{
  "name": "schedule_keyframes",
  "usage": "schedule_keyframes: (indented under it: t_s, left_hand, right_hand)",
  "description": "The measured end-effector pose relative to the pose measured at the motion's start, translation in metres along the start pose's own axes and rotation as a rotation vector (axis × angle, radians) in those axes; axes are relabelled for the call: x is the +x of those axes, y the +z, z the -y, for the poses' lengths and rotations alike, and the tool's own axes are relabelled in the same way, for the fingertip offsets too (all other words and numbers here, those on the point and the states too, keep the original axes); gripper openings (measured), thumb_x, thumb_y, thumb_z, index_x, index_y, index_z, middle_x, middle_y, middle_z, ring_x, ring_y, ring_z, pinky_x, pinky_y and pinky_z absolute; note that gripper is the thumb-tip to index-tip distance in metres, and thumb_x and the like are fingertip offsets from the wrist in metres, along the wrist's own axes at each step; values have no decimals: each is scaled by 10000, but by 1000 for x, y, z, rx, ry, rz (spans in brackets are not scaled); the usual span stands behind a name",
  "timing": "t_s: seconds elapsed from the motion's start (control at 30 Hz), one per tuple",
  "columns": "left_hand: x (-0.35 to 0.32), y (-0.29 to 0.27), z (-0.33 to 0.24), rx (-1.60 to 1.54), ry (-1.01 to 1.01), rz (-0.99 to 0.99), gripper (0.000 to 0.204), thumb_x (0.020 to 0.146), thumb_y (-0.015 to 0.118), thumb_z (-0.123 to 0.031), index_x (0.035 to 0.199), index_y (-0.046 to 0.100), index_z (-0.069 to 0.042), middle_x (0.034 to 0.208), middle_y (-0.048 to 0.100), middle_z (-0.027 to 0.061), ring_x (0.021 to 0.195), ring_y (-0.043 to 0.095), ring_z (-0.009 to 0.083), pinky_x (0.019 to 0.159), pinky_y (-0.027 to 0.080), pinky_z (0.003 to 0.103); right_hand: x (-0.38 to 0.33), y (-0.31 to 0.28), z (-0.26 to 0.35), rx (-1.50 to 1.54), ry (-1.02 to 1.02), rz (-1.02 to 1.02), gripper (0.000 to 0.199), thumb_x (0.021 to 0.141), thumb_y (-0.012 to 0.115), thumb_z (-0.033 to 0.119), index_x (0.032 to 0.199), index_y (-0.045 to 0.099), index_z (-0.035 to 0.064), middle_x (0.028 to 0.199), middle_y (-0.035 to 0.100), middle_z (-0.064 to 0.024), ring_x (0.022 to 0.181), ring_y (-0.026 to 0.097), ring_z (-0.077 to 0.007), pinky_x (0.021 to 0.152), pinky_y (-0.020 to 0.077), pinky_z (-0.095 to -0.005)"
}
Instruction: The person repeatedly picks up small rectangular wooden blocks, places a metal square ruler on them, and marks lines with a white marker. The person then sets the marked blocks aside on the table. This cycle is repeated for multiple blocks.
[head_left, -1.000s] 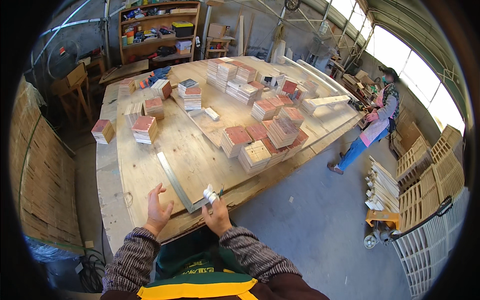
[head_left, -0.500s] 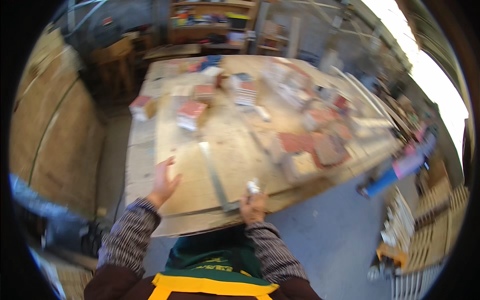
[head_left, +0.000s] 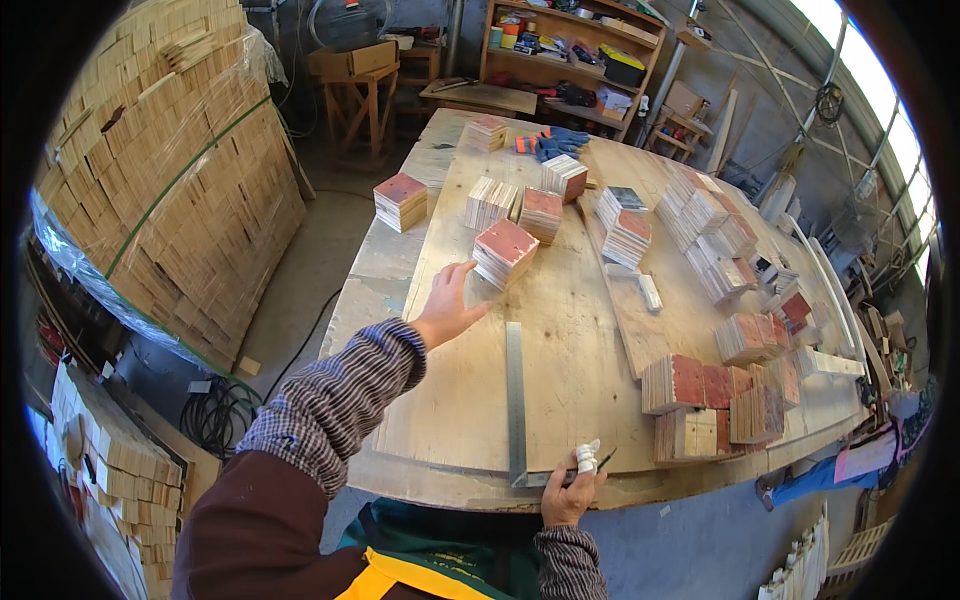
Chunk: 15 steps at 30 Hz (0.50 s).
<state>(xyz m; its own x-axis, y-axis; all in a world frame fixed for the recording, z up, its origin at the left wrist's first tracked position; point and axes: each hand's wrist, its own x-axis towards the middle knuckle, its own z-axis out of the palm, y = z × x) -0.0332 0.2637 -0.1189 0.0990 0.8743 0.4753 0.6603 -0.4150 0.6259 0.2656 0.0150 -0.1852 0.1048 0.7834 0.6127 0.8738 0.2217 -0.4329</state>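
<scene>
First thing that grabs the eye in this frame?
The left hand, stretched out open over the plywood table toward a red-topped stack of wooden tiles. Near the front edge, the right hand pinches a small white piece beside a metal square. A wrapped pallet of wood blocks looms at left.

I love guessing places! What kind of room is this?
Probably a woodworking workshop: a big plywood workbench covered with stacks of wooden tiles, a wrapped pallet of wood pieces, and a steel square.

Plywood workbench (head_left: 560, 330): stacks of red-topped wooden tiles (head_left: 505, 252), steel square (head_left: 516, 400), blue gloves (head_left: 560, 142) at far end.
</scene>
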Motion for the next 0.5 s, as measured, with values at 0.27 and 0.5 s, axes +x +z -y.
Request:
schedule_keyframes:
  t_s: [0.27, 0.5]
  left_hand:
    - [56, 51, -2, 45, -219, -132, 1052, 696, 840, -420, 1484, 245, -55, 1450, 322, 247, 1346, 284, 422, 1131, 276, 495]
    - [79, 59, -10, 143, -71, -271, 1027, 718, 820, -447, 1489, 257, -69, 1461, 324, 228, 1340, 301, 409, 1110, 285, 510]
  right_hand:
    - [-1, -2, 3, 1, 59, 33, 428, 819, 635, 38, 1224, 550, -71, 1097, 637, -226, 969, 610, -419, 995, 359, -545]
    - [0, -4, 5, -30, 72, 32, 401, 836, 624, 45, 1218, 559, -58, 1098, 650, -207, 967, 614, -418, 1013, 348, -547]
